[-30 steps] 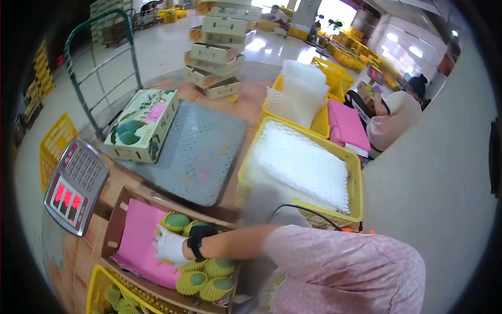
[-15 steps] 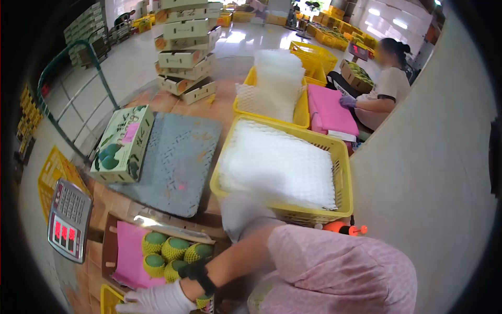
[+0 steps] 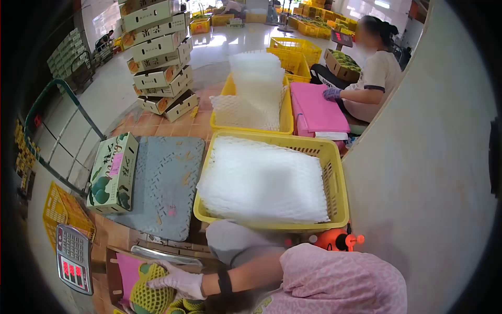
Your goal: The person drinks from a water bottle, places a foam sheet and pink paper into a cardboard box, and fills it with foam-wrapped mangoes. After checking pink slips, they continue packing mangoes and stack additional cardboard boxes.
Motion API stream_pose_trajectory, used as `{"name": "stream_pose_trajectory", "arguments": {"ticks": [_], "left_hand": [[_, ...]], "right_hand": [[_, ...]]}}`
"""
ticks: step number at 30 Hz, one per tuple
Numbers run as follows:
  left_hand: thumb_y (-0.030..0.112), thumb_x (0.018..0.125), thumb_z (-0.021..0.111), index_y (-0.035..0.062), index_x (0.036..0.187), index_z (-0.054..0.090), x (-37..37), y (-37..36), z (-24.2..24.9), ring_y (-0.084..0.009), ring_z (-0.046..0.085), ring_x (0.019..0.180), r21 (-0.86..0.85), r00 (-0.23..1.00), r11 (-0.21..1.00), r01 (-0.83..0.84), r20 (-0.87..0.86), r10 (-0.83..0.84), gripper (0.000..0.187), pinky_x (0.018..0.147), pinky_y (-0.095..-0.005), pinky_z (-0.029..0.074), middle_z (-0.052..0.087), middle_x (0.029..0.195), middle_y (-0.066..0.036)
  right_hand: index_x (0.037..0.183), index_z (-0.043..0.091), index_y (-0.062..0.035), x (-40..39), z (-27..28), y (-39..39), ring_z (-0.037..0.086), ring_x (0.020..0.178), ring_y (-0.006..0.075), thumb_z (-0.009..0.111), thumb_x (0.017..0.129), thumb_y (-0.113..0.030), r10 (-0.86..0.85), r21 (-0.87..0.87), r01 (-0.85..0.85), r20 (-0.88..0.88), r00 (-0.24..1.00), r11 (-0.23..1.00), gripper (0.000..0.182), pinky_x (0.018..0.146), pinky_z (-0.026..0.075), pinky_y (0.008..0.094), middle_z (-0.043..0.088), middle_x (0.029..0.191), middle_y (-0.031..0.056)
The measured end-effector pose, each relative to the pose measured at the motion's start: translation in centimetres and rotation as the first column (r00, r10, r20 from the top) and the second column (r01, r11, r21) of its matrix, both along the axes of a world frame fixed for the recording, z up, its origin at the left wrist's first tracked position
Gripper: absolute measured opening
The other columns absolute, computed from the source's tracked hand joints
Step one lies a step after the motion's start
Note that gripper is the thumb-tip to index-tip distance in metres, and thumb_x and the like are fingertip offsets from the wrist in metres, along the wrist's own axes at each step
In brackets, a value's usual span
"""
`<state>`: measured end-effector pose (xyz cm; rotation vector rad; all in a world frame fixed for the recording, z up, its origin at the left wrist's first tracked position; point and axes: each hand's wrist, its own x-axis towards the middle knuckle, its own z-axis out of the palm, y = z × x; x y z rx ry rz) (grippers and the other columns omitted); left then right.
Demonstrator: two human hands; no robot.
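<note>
My right hand (image 3: 180, 281), in a white glove with a dark band at the wrist, grips a green mango (image 3: 152, 293) in a yellow foam net. The mango looks large and raised over an open carton (image 3: 113, 277) lined with pink paper (image 3: 125, 269). More netted mangoes (image 3: 188, 306) lie below the hand at the frame's bottom edge, partly cut off. My left hand is out of sight. Left of the carton stands a scale display (image 3: 74, 256) with red digits.
A yellow basket (image 3: 342, 196) of white foam nets (image 3: 256, 178) stands ahead. Left of it is a grey platform (image 3: 167, 183) bearing a printed mango box (image 3: 112, 172). Cartons are stacked (image 3: 157, 76) behind. A co-worker (image 3: 374, 73) sits at right by pink sheets (image 3: 316, 107) and the wall (image 3: 423, 172).
My right hand has moved from the carton's near edge onto a netted mango, which it now holds. The view has shifted, so the surroundings sit lower and further left.
</note>
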<state>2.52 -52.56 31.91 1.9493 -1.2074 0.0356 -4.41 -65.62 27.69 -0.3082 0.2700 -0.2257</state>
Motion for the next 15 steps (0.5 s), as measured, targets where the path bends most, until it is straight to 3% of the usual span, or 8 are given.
{"name": "stream_pose_trajectory", "arguments": {"ticks": [1, 3, 4, 7, 9, 11, 13, 15], "left_hand": [[0.045, 0.086, 0.042, 0.0033, 0.136, 0.016, -0.7, -1.3, 0.1, -0.0288, 0.039, 0.117, 0.002, 1.000, 1.000, 0.001, 0.004, -0.001, 0.070, 0.100, -0.0403, 0.030, 0.038, 0.129, -0.018], [0.043, 0.086, 0.043, 0.0035, 0.132, 0.025, -1.5, -3.1, -0.6, -0.0285, 0.041, 0.115, -0.308, 0.896, 0.939, -0.156, -0.444, 0.003, 0.063, 0.098, -0.0405, 0.032, 0.039, 0.127, -0.020], [0.035, 0.086, 0.044, 0.0052, 0.125, 0.037, -1.2, -3.2, -1.9, -0.0289, 0.042, 0.113, -0.491, 0.823, 0.860, -0.138, -0.540, -0.176, 0.049, 0.096, -0.0399, 0.034, 0.040, 0.126, -0.018], [0.027, 0.086, 0.043, 0.0068, 0.122, 0.042, 0.1, -3.3, -3.2, -0.0285, 0.043, 0.113, -0.285, 0.686, 0.865, -0.414, -0.722, 0.091, 0.041, 0.094, -0.0385, 0.035, 0.041, 0.126, -0.014], [0.022, 0.085, 0.044, 0.0077, 0.122, 0.044, 0.4, -3.3, -3.2, -0.0271, 0.043, 0.113, -0.286, 0.628, 0.831, -0.477, -0.773, 0.095, 0.040, 0.093, -0.0372, 0.037, 0.040, 0.129, -0.011], [0.015, 0.083, 0.048, 0.0086, 0.126, 0.042, 2.4, -2.0, -3.8, -0.0261, 0.043, 0.115, -0.221, 0.374, 0.791, -0.570, -0.927, 0.011, 0.044, 0.095, -0.0368, 0.036, 0.037, 0.133, -0.010], [0.008, 0.078, 0.053, 0.0080, 0.127, 0.041, 3.9, 0.2, -5.8, -0.0252, 0.042, 0.115, -0.305, 0.478, 0.819, -0.487, -0.877, -0.043, 0.050, 0.097, -0.0372, 0.034, 0.036, 0.134, -0.011], [0.003, 0.076, 0.055, 0.0063, 0.126, 0.041, 4.4, 1.0, -5.6, -0.0252, 0.043, 0.115, -0.244, 0.482, 0.837, -0.490, -0.876, 0.026, 0.052, 0.099, -0.0381, 0.033, 0.038, 0.132, -0.012]], "right_hand": [[0.130, 0.022, -0.0226, 0.0, -0.2, 0.1, 0.050, 0.104, 0.0187, 0.066, 0.077, -0.020, -0.001, 0.002, 0.001, 0.004, 1.000, 1.000, 0.068, 0.080, 0.047, 0.0451, 0.050, 0.108, 0.0056], [0.128, 0.023, -0.0229, -0.1, -0.7, 0.2, 0.046, 0.108, 0.0207, 0.068, 0.076, -0.026, 0.041, -0.066, -0.053, -0.172, 0.984, 0.996, 0.069, 0.078, 0.047, 0.0442, 0.045, 0.114, 0.0062], [0.128, 0.023, -0.0229, -0.2, -0.9, 0.2, 0.046, 0.108, 0.0207, 0.068, 0.076, -0.026, 0.037, -0.063, -0.049, -0.170, 0.985, 0.997, 0.069, 0.078, 0.047, 0.0442, 0.045, 0.114, 0.0062], [0.127, 0.023, -0.0243, -0.5, -1.6, -0.2, 0.044, 0.108, 0.0216, 0.068, 0.075, -0.033, 0.074, -0.207, -0.127, -0.245, 0.967, 0.970, 0.069, 0.080, 0.044, 0.0410, 0.040, 0.119, 0.0071], [0.127, 0.022, -0.0193, -0.7, -1.9, -0.5, 0.046, 0.105, 0.0206, 0.067, 0.076, -0.033, 0.051, -0.288, -0.129, -0.264, 0.963, 0.949, 0.069, 0.082, 0.043, 0.0365, 0.044, 0.114, 0.0088], [0.126, 0.022, -0.0119, -0.6, -2.8, -0.5, 0.047, 0.103, 0.0194, 0.065, 0.077, -0.034, 0.011, -0.760, -0.163, -0.201, 0.979, 0.630, 0.069, 0.082, 0.042, 0.0314, 0.047, 0.109, 0.0114], [0.121, 0.031, -0.0043, -0.6, -3.0, -0.1, 0.048, 0.102, 0.0251, 0.073, 0.069, -0.027, -0.080, -0.825, -0.091, -0.163, 0.983, 0.558, 0.071, 0.084, 0.041, 0.0340, 0.047, 0.108, 0.0131], [0.110, 0.047, -0.0040, -0.5, -2.8, 0.0, 0.051, 0.093, 0.0320, 0.080, 0.052, -0.034, -0.295, -0.990, 0.143, 0.132, 0.946, 0.015, 0.073, 0.080, 0.043, 0.0395, 0.051, 0.101, 0.0163]]}}
